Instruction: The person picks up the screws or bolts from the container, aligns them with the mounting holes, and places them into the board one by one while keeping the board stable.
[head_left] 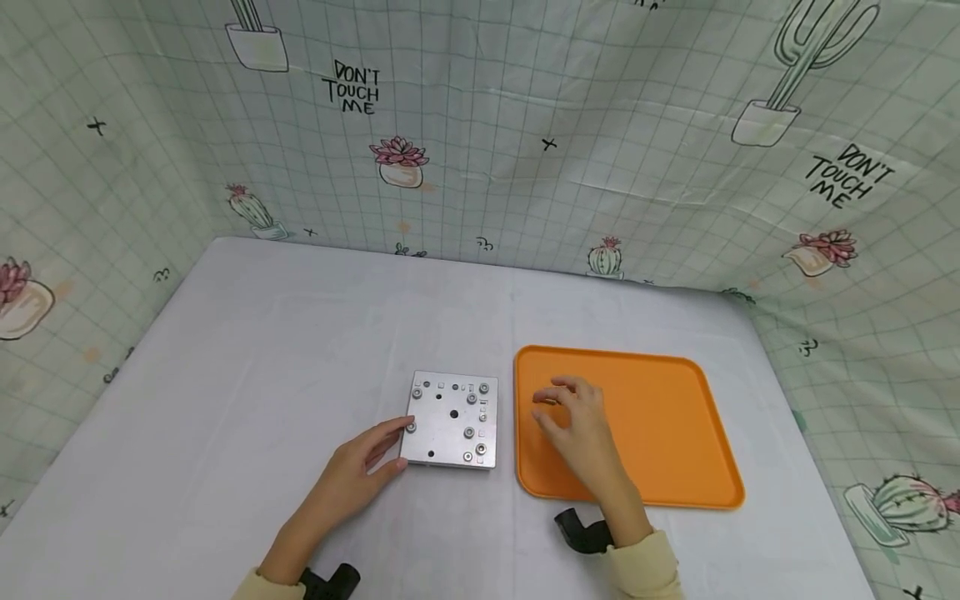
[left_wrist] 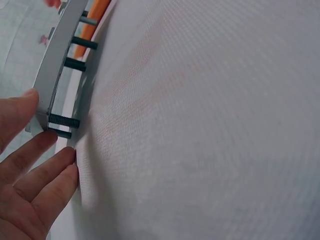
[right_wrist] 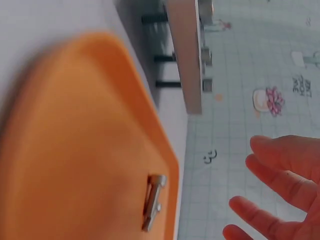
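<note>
A square metal plate (head_left: 442, 433) with holes and several socket-head bolts lies left of the orange tray (head_left: 660, 467). Threaded bolt shanks (left_wrist: 64, 120) stick out beneath it. My left hand (head_left: 352, 479) holds the plate's near left corner, its thumb and a finger against the edge. Above the tray's left part hovers my right hand (head_left: 577, 421), fingers parted and slightly bent around empty air. Inside the tray, near its rim, lie metal screws (right_wrist: 154, 202), seen in the right wrist view; in the head view the right hand hides them.
A white cloth (head_left: 300, 350) covers the table. Printed fabric (head_left: 465, 150) rises behind it and at both sides. Black wrist mounts (head_left: 583, 533) sit by each wrist, close over the table's near side.
</note>
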